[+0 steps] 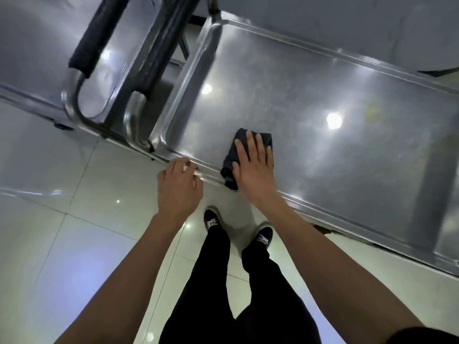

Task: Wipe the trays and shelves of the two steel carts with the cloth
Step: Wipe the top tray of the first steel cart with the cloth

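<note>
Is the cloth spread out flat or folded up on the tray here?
Folded. The dark cloth lies as a small thick wad under the right hand, near the tray's near rim.

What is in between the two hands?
In the head view, the raised steel rim of the tray runs between the left hand and the right hand, along with the near edge of the dark cloth.

place: commercial kitchen or canteen | cues: steel carts (pixel 323 100), tiled floor (pixel 74 244)
</note>
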The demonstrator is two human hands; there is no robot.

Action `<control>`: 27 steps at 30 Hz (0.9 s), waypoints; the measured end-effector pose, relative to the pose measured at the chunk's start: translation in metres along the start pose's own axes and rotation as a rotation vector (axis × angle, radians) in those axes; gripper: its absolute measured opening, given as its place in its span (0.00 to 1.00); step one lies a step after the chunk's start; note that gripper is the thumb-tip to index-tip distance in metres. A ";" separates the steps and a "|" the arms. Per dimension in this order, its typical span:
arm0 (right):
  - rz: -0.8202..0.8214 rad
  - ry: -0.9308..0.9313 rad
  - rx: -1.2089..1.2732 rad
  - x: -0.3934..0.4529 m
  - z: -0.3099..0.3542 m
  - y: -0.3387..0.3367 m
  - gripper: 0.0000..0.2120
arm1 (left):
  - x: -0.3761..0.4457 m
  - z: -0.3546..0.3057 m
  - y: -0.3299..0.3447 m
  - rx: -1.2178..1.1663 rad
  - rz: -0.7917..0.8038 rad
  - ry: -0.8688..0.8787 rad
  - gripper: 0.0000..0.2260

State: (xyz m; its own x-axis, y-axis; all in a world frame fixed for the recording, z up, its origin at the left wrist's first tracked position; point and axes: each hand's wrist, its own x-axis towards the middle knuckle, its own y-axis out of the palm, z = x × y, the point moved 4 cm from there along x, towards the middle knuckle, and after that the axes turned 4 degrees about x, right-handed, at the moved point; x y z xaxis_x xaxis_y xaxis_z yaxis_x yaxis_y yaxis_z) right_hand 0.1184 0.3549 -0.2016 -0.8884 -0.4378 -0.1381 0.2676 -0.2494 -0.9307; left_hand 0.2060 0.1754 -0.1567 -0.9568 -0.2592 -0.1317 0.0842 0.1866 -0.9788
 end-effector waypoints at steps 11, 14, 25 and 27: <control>0.017 -0.161 -0.012 0.094 0.120 0.032 0.27 | 0.010 0.072 0.003 -0.138 -0.061 0.046 0.15; 0.024 -0.178 -0.022 0.112 0.145 0.039 0.28 | 0.010 0.084 0.009 -0.129 -0.033 0.066 0.15; -0.014 -0.125 0.007 0.104 0.110 0.017 0.26 | 0.033 0.069 -0.007 -0.153 -0.098 0.157 0.12; -0.009 -0.107 0.013 0.100 0.089 0.010 0.26 | 0.042 0.055 -0.010 -0.118 -0.089 0.166 0.11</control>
State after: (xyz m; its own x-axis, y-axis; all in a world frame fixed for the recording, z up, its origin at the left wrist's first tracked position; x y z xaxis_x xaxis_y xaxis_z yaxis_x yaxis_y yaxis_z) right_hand 0.0653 0.2315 -0.1941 -0.8462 -0.5248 -0.0925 0.2654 -0.2647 -0.9271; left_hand 0.1805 0.1102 -0.1616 -0.9926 -0.1215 -0.0086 -0.0263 0.2824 -0.9589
